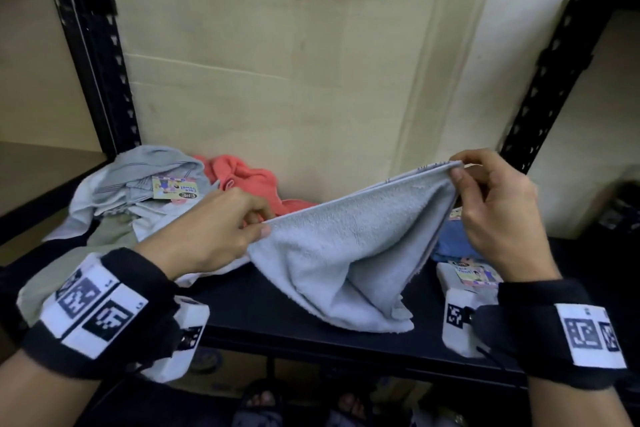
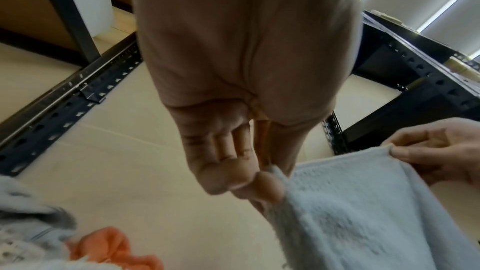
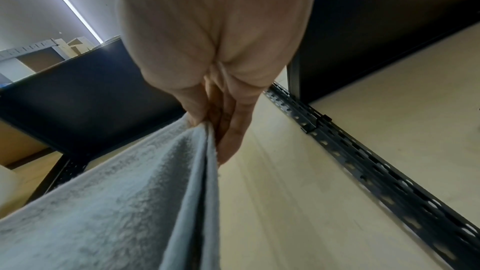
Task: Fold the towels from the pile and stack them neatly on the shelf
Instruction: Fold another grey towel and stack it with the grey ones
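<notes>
- Head view: left hand [image 1: 221, 229] and right hand [image 1: 491, 204] each pinch a top corner of the pale blue towel [image 1: 349, 253], stretched between them above the shelf [image 1: 277, 319], lower edge brushing it.
- Mid-fold, I'd say; layers at the right corner look doubled, though that's hard to confirm.
- Next: bring corners together, then lay it by the folded stack [image 1: 464, 274], away from the pile [image 1: 138, 198].

Pale plywood back panel [image 1: 294, 62], knot near top; black perforated uprights [image 1: 100, 55] either side; ceiling light strips [image 2: 426, 5].

Pale plywood back panel [image 1: 277, 62] between black perforated uprights [image 1: 100, 55].
</notes>
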